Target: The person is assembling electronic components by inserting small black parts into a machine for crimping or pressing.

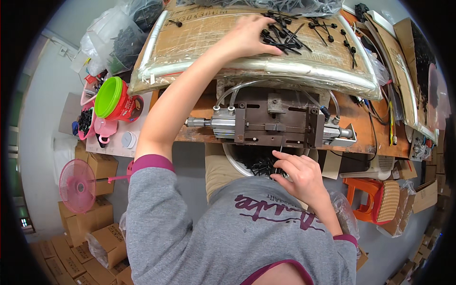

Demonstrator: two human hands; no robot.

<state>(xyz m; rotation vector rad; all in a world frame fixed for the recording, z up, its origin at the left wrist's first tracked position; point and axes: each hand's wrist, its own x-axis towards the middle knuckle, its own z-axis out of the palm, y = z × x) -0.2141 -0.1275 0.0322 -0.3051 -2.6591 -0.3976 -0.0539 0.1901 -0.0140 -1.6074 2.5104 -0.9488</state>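
Note:
My left hand [247,37] reaches across a cardboard-covered, plastic-wrapped tray [199,33]. Its thumb and fingers are spread at the left edge of a pile of thin black stick-like parts with knobbed ends [285,35]. Nothing shows gripped in it. Close to my body, my right hand [301,175] is closed, thumb and fingers curled together, just below the front of a dark metal fixture [251,135]. A thin grey rod [281,146] shows above its fingertips; whether the hand holds it is unclear. Below the fixture, a white basket [231,159] contains many black parts.
Silver pneumatic cylinders [223,127] flank the fixture, with clear hoses [237,88] looping behind. On the left are a red-and-green bucket [116,102], a white-lidded jar [128,139] and a pink fan [78,186]. A red-orange stool [373,199] and cardboard boxes stand on the floor.

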